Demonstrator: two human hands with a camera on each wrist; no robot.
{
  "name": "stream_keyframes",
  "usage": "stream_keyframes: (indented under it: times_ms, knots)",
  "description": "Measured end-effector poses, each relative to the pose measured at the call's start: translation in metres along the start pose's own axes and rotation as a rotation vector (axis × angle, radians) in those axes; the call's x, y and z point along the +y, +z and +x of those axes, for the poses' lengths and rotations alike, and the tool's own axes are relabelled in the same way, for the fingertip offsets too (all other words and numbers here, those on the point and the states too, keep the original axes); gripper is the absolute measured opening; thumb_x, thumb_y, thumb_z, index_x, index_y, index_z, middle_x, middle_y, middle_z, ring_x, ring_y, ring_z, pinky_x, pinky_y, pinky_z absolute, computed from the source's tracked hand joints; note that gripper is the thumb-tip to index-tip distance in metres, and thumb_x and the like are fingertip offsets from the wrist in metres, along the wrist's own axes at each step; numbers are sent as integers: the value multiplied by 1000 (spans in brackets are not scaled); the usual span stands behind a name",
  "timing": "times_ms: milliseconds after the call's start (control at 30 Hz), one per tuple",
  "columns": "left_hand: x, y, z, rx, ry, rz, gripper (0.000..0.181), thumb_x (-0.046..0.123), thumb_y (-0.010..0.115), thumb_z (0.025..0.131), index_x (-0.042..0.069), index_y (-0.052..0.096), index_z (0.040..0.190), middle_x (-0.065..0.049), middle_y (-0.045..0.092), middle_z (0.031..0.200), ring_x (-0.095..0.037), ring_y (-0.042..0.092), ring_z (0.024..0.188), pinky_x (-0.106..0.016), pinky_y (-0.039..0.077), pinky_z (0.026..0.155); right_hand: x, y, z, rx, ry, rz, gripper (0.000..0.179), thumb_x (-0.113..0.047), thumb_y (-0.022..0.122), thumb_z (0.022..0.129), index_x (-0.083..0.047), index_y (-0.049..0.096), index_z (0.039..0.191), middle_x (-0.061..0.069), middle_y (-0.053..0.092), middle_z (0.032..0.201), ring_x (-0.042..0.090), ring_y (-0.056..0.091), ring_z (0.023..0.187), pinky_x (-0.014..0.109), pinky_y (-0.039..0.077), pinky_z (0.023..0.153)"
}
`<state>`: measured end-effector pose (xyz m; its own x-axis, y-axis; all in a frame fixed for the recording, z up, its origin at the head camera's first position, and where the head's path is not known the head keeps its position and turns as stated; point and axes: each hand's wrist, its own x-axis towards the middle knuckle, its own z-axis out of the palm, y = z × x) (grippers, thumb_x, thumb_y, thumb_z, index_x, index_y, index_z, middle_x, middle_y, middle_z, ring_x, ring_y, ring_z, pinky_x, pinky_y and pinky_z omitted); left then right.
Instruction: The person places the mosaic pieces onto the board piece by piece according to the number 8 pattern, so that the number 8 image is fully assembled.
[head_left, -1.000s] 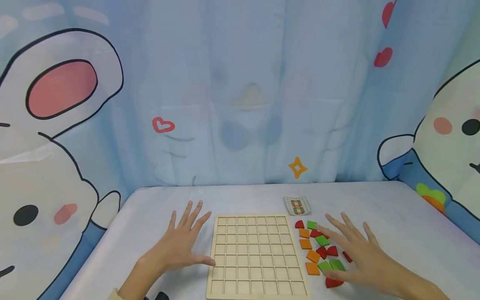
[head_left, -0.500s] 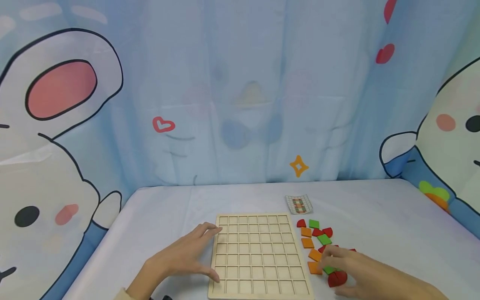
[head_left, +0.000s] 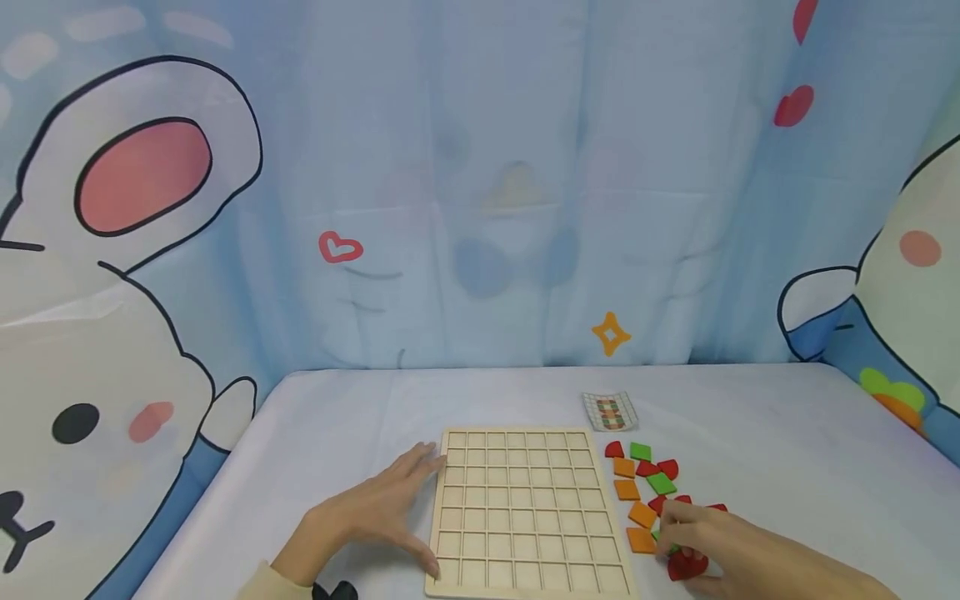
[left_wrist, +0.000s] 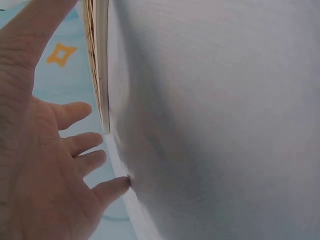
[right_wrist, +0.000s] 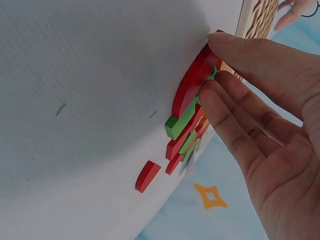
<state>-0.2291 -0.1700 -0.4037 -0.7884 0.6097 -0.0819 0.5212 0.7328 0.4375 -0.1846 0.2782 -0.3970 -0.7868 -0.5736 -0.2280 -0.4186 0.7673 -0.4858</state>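
Note:
A pale wooden grid board (head_left: 530,523) with shallow square cells lies on the white table. My left hand (head_left: 378,510) is at the board's left edge, thumb and fingers spread along it; the left wrist view shows the fingers apart, around nothing. To the right of the board lies a loose group of flat pieces: orange squares (head_left: 627,490), green ones (head_left: 662,483) and red rounded ones (head_left: 614,450). Over the near end of this group, my right hand (head_left: 723,542) has its fingers bent, with thumb and fingertips at a red piece (right_wrist: 186,92). Its fingers partly cover the green piece (right_wrist: 181,120) beside it.
A small printed card (head_left: 611,412) with a coloured pattern lies beyond the board's far right corner. One red piece (right_wrist: 148,176) lies apart from the group. A black object (head_left: 335,591) shows by the left wrist. A blue cartoon curtain (head_left: 517,292) hangs behind the table.
Both hands were raised with spread fingers. The left hand has come down to the board's left edge, and the right hand has lowered onto the near pieces with its fingers bent. The view shifted slightly.

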Motion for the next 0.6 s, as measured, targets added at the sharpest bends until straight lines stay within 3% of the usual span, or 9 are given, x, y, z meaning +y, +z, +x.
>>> stream_keyframes:
  times_ms: [133, 300, 433, 600]
  knots:
    - [-2, 2, 1, -28, -23, -1, 129, 55, 96, 68, 8, 27, 166, -24, 14, 172, -41, 14, 159, -57, 17, 126, -1, 1, -2, 10, -24, -18, 22, -23, 87, 86, -28, 77, 105, -13, 58, 105, 10, 58, 95, 27, 61, 78]
    - [0, 0, 1, -60, -55, 23, 127, 55, 94, 70, 12, 25, 167, -21, 14, 173, -41, 12, 160, -64, 7, 125, 0, 3, -3, 25, -43, -31, 20, -20, 87, 86, -30, 77, 101, -17, 57, 101, 5, 57, 91, 25, 60, 77]
    - [2, -2, 0, -74, -66, 49, 127, 56, 94, 71, 13, 23, 168, -20, 13, 174, -41, 10, 160, -70, 6, 123, -3, 4, -2, 21, 11, -23, 20, -18, 87, 85, -29, 79, 100, -16, 59, 100, 6, 58, 90, 27, 61, 78]
    - [1, -2, -1, -88, -70, 48, 128, 56, 93, 71, 15, 21, 168, -18, 10, 174, -42, 6, 160, -72, 3, 121, -9, 6, -2, 21, 136, -14, 21, -15, 88, 83, -27, 78, 98, -11, 60, 102, 10, 59, 90, 32, 62, 80]
